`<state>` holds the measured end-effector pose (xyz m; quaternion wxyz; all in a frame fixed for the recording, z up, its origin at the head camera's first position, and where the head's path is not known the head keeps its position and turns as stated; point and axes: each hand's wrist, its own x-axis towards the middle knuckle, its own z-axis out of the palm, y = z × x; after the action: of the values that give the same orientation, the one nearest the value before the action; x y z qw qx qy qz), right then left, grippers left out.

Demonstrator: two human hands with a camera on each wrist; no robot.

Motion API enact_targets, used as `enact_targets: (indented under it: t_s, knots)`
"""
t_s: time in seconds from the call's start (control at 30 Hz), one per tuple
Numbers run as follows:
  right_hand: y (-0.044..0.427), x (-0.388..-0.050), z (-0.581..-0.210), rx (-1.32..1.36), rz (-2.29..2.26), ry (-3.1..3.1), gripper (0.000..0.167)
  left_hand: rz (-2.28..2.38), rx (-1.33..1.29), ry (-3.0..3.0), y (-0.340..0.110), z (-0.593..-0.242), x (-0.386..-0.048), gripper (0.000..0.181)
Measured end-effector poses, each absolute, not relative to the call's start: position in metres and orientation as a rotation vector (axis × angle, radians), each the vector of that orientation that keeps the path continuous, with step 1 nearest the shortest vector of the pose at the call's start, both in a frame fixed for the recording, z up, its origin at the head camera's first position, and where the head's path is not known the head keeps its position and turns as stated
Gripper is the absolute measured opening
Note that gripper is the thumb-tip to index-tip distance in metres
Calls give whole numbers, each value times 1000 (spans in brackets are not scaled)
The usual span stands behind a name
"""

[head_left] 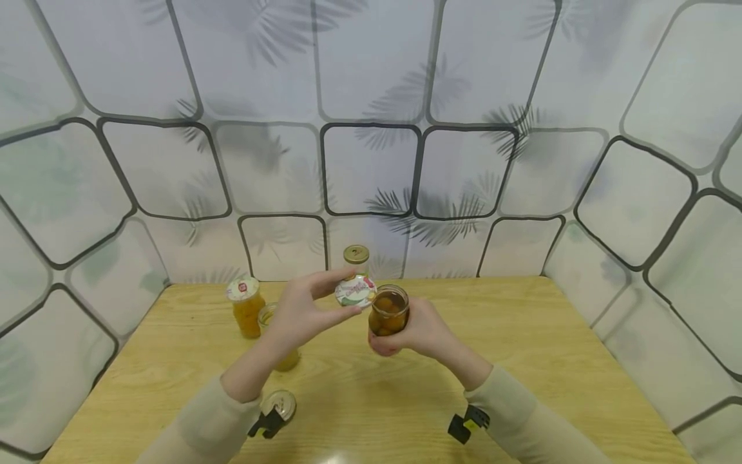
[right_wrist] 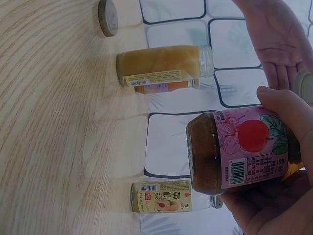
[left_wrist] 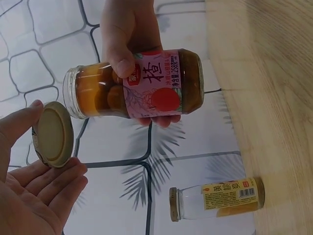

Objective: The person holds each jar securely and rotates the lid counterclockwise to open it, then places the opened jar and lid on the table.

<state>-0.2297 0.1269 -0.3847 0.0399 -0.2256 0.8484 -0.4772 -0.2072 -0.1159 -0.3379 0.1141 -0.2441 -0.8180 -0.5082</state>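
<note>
On the pale wood-grain worktop [head_left: 522, 361], a gold-lidded glass jar [head_left: 356, 254] stands at 12 o'clock, a white-lidded jar of orange contents [head_left: 248, 314] at 10, an open glass jar of yellow contents [head_left: 287, 362] at 9, a round metal lid [head_left: 281, 405] at 8.

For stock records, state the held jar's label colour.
The label is mainly pink, clearest in the left wrist view.

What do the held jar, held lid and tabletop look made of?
Held jar: most likely clear, glossy glass; see-through wall, bright rim.
Held lid: probably coated metal; thin shell, printed top, pale smooth inside.
Tabletop: wood or wood-look laminate, slightly glossy; grain shows, core can't be told.
</note>
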Motion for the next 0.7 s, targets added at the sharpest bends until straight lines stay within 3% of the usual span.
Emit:
enact_targets:
  t_s: [0.7]
  knots:
    - [129, -233, -392, -738, -1466, 2634, 44, -1504, -572, -2550, -127, -380, -194, 52]
